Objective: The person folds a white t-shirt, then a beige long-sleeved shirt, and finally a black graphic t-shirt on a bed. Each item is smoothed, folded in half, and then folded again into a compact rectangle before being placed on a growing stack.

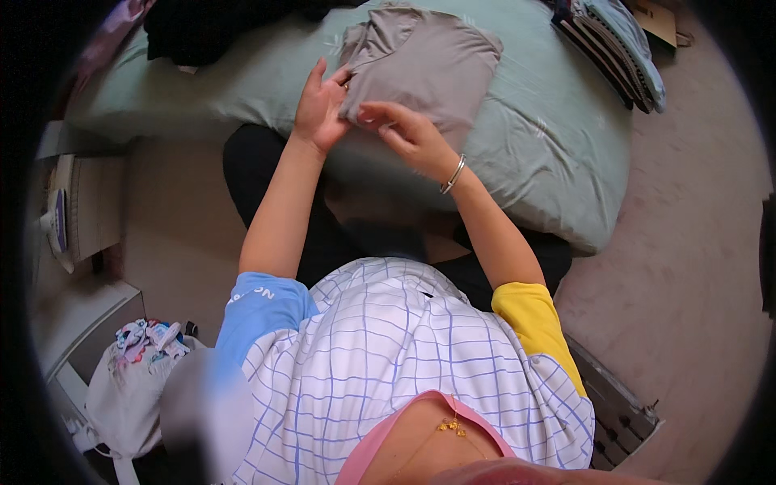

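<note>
A folded grey garment (pixel 430 66) of smooth cloth lies on the pale green bed sheet (pixel 564 163) before me. At its near left corner is my left hand (pixel 321 115), palm turned up and thumb raised off the cloth. The left fingers pass partly behind the garment's edge, so their grip is hidden. My right hand (pixel 415 136), with a silver bangle (pixel 453 174) on the wrist, hovers over the same corner. Its fingers are curled and slightly blurred, with a gap between thumb and forefinger.
Dark clothing (pixel 194 30) lies at the bed's far left. A stack of folded clothes (pixel 612 54) sits at the far right edge. On the left, a clothes iron (pixel 56 221) stands by a pale box-like piece (pixel 97 203). A white bag (pixel 124 400) with patterned cloth on top is lower left.
</note>
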Motion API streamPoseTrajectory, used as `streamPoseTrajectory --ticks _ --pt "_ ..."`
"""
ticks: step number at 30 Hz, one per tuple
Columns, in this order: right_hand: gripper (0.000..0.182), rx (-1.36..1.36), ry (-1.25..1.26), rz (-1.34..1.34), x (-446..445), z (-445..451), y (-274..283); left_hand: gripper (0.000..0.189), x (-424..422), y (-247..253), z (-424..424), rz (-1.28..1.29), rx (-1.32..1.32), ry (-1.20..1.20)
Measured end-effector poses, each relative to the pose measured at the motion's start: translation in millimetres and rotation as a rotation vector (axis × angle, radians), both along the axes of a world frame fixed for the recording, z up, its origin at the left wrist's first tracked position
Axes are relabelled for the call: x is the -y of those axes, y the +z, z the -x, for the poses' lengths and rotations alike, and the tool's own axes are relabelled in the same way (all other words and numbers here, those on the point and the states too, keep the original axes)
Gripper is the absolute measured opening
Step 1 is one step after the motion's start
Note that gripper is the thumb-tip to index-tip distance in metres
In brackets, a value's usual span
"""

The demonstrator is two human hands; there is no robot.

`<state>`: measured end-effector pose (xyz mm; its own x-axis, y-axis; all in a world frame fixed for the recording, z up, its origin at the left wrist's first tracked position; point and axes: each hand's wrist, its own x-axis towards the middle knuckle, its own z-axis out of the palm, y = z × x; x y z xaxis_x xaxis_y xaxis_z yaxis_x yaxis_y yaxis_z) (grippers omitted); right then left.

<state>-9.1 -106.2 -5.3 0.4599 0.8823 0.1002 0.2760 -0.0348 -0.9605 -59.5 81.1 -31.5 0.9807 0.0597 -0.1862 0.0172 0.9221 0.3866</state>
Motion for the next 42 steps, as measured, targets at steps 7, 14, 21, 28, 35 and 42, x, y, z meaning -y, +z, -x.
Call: streamPoseTrajectory --ticks 7,14,21,28,35,42 --pt "0.038 -0.094 0.036 0.02 3.3 8.1 -2.7 0.051 10.7 9.1 19.5 -0.83 -0.203 0.138" --pt "0.029 0.07 -0.195 -0.012 26.2 -32.5 12.2 0.039 7.0 -23.7 27.1 -1.331 -0.198 0.338" --pt "0.027 0.503 -0.433 0.011 -26.6 -131.1 12.4 0.043 4.7 -8.1 15.4 -1.389 -0.308 0.35" --pt "0.023 0.927 -0.277 0.322 -101.7 -163.2 -9.6 0.032 17.7 7.5 6.6 -1.584 -0.374 0.426" --pt "0.025 0.871 -0.274 0.011 -101.5 -158.9 -19.1 0.022 19.8 -10.7 10.9 -1.816 -0.323 0.624" --pt "0.059 1.089 -0.399 0.445 -51.1 -220.5 3.2 0.044 10.8 -3.2 28.3 -2.106 -0.402 0.519"
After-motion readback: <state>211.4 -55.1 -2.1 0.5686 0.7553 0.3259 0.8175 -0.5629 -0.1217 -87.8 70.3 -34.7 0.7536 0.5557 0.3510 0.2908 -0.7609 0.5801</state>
